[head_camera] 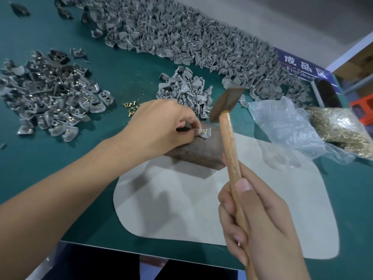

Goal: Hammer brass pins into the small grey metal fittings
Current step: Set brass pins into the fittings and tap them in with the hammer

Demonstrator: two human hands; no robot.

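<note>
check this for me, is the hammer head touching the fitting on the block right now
No, the hammer head is raised above and behind the fitting, which the left hand pinches on the block.

The bare stretch of the grey mat [201, 209] nearest the person is being left open. The steel block [193, 150] is being hemmed in by the small fitting heap [185, 91] behind, loose brass pins [131, 108] at left, and the plastic bag [286, 126] at right.

I see matt grey metal fittings [182, 91], shiny brass pins [131, 107], grainy wooden hammer handle [230, 146], rusty rough block [198, 150], smooth green desk [60, 154], crinkled clear plastic bag [282, 126].
</note>
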